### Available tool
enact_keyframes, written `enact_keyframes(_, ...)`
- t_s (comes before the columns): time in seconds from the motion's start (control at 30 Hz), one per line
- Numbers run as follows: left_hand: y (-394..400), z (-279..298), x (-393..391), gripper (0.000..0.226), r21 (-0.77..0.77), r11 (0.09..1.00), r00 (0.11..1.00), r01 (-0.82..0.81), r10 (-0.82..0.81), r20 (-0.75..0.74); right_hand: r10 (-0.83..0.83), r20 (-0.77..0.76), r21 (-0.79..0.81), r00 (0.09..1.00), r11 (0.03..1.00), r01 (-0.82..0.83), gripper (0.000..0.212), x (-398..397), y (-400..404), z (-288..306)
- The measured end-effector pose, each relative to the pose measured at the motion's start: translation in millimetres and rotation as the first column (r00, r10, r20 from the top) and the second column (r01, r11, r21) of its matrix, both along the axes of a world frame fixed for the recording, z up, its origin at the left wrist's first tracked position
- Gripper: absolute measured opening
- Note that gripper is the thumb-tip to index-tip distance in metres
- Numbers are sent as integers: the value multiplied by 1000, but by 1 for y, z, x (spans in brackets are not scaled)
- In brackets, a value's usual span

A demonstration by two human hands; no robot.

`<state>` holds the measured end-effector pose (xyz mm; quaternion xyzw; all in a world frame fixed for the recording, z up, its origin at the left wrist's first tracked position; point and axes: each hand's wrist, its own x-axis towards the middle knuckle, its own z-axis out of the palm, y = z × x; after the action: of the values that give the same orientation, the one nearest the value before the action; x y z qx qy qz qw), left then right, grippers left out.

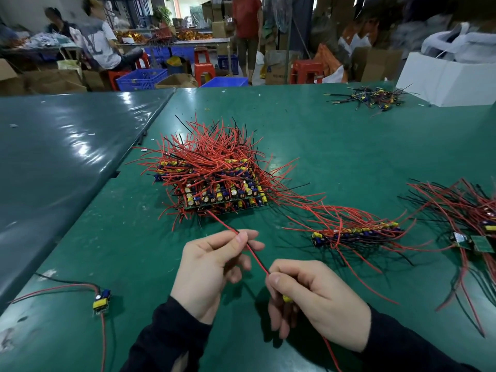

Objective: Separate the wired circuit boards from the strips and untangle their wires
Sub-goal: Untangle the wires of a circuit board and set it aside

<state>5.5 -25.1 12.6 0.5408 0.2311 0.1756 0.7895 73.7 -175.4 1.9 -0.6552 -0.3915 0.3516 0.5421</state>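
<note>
Between both hands point(212, 269) — wire point(256, 257) slanting upper-left.

- My left hand point(208, 275) sits palm-in, thumb and forefinger pinching, other fingers loosely curled.
- My right hand point(314, 296) is lower and nearer me, fingers curled in a closed grip, thumb on top.
- Both forearms in dark sleeves point(171, 342), wrists close together.

Legible text: none. Cardboard box point(276, 73) on the floor at 12 o'clock, beyond the worktop point(335, 146): dark printed characters on its side, too blurred to read.
</note>
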Motion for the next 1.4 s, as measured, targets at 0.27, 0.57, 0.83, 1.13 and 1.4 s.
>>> enact_keyframes(0.27, 11, 6, 0, 19, -485, 873, 999, 49, -35, 39, 42, 31, -50, 999, 998, -40, 29, -2, 0, -1)
enact_keyframes(0.57, 18, 12, -9, 20, -612, 760, 975, 218, -194, 106, 56, 61, -88, 997, 995, -50, 32, -2, 1, 2)
enact_keyframes(0.83, 20, 9, -8, 27, -525, 832, 983, 180, -167, 73, 66, 77, -96, 995, 994, -58, 32, -2, 2, 2)
enact_keyframes(1.13, 14, -1, 0, 24, -63, 987, 983, -149, 155, 102, -19, 100, -74, 995, 997, 26, 31, -4, 1, 0)
enact_keyframes(1.4, 10, -14, 3, 23, 661, 616, 902, -428, 329, 278, -108, -1, -164, 994, 981, 106, 29, -3, 5, -4)
